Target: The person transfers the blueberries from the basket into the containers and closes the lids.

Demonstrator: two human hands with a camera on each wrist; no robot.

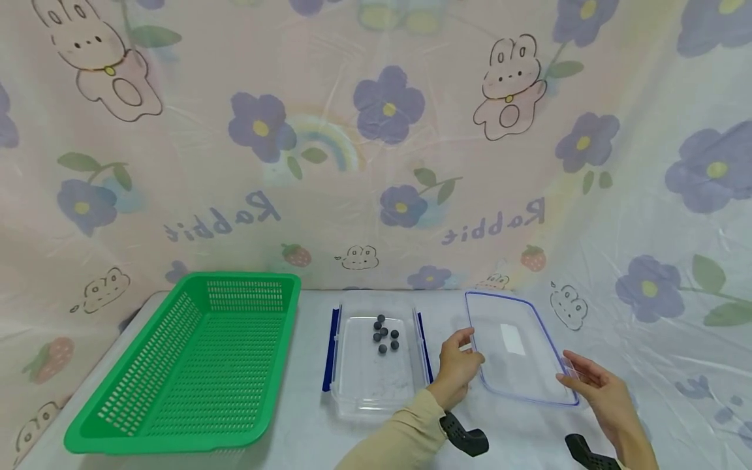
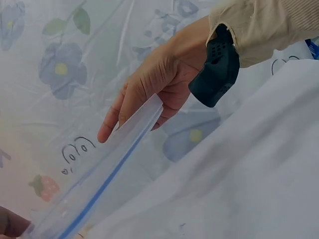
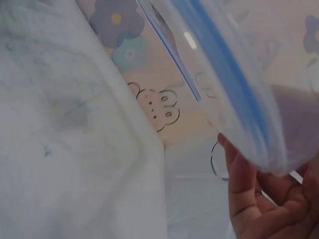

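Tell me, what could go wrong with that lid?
The lid is thin and held only at its edges by the left hand and right hand, so it might bend or slip out. It is lifted right beside the open box, so a bump could jog the box and set the little dark balls rolling. The box's blue clips stick out and might catch the lid's edge.

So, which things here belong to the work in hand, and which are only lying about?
In the work:
- clear rectangular plastic lid with blue rim, held by the left hand and the right hand
- clear rectangular plastic box with blue clips
- small dark round berries inside the box

Lying about:
- green slotted plastic basket
- white table
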